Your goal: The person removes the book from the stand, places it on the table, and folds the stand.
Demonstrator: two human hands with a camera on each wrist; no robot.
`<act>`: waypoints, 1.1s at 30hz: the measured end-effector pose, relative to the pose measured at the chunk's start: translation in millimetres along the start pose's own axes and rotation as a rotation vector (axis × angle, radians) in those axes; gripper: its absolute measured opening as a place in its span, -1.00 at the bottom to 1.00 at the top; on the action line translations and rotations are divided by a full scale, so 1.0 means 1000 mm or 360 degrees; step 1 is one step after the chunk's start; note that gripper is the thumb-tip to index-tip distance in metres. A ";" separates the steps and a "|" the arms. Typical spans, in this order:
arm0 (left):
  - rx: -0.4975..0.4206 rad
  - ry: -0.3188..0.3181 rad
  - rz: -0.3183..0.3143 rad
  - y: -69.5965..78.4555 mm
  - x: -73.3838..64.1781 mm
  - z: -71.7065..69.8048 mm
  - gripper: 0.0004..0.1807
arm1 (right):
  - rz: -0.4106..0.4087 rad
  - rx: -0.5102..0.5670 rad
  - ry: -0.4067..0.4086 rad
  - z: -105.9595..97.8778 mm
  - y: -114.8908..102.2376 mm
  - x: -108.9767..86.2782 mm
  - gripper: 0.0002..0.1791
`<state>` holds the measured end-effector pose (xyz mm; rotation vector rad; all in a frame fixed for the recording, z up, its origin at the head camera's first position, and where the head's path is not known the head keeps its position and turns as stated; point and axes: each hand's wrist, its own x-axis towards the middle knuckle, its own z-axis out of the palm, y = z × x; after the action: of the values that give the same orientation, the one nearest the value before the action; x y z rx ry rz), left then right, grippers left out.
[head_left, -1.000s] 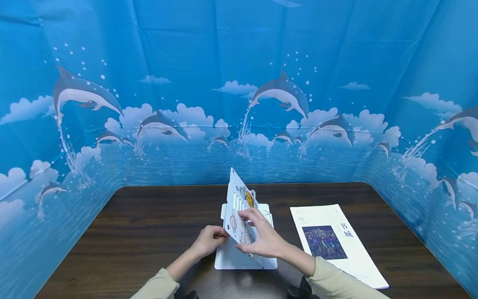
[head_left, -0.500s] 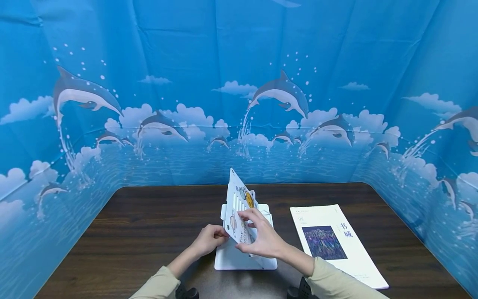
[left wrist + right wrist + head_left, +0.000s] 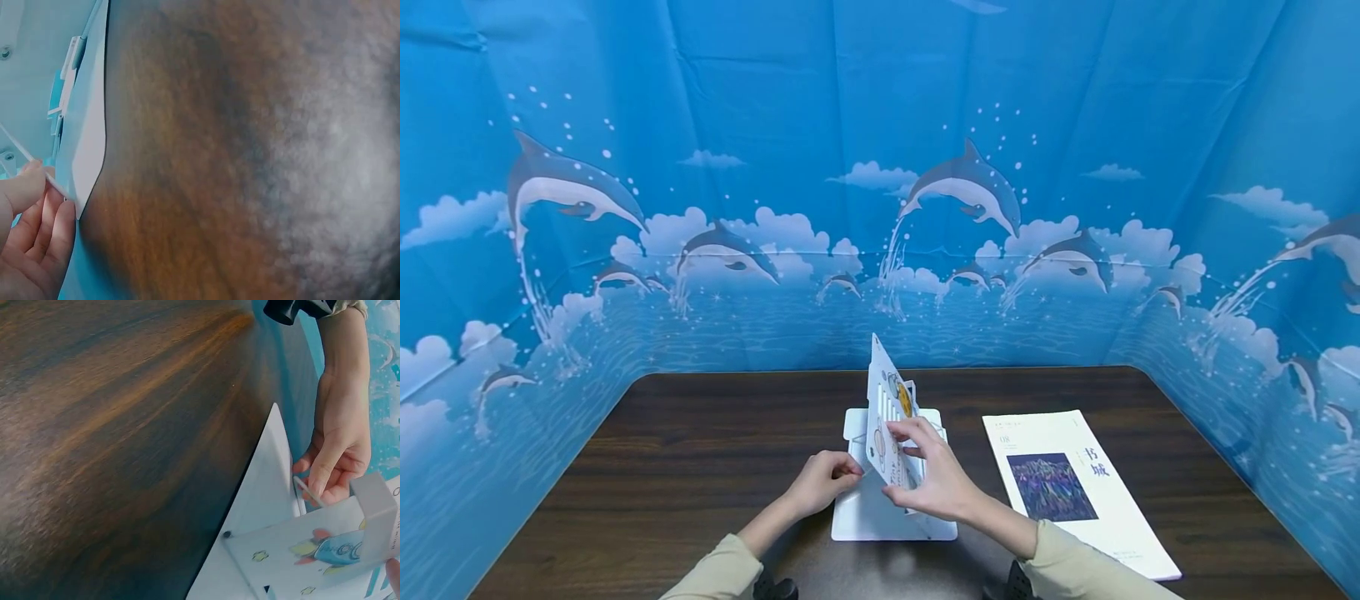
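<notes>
A white folding book stand sits mid-table, its flat base (image 3: pixel 865 518) on the wood. Its printed panel (image 3: pixel 882 407), with planet drawings and lettering, stands steeply tilted above the base. My right hand (image 3: pixel 936 477) grips the panel from the right, fingers on the printed face and thumb at the lower edge. To the left of the panel, my left hand (image 3: pixel 823 485) pinches a thin white rod (image 3: pixel 57 186) between thumb and fingers, close over the base. In the right wrist view the same rod (image 3: pixel 309 492) runs from the left fingertips toward the panel (image 3: pixel 275 547).
A white magazine (image 3: pixel 1127 521) with a dark picture on its cover lies right of the stand, near the right forearm. Dark wood tabletop (image 3: pixel 700 433) surrounds both. A blue dolphin-print curtain (image 3: pixel 820 208) encloses the table at the back and sides.
The panel has swung right and more upright, with the right hand moving along. A gap now shows between panel and left hand, which has shifted only slightly and keeps its pinch.
</notes>
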<state>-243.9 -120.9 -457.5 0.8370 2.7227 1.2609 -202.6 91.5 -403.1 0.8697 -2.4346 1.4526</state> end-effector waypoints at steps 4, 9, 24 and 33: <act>0.0021 0.0013 -0.0013 0.001 0.000 0.000 -0.94 | -0.0031 0.0061 0.0052 -0.004 0.002 -0.004 -0.24; 0.0056 0.0032 0.0016 0.003 0.000 0.002 -0.95 | -0.0065 0.0106 0.0100 -0.011 0.006 -0.009 -0.23; 0.0324 0.0045 0.0119 0.008 0.003 0.007 -0.89 | -0.0061 0.0099 0.0126 -0.029 -0.006 -0.019 -0.30; 0.0408 0.0014 0.0072 0.012 0.003 0.009 -0.88 | 0.0001 0.0121 0.0116 -0.032 -0.021 -0.021 -0.36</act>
<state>-238.6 -107.1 -455.0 0.9184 2.9302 0.9352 -177.8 119.8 -379.8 0.8163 -2.3413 1.5583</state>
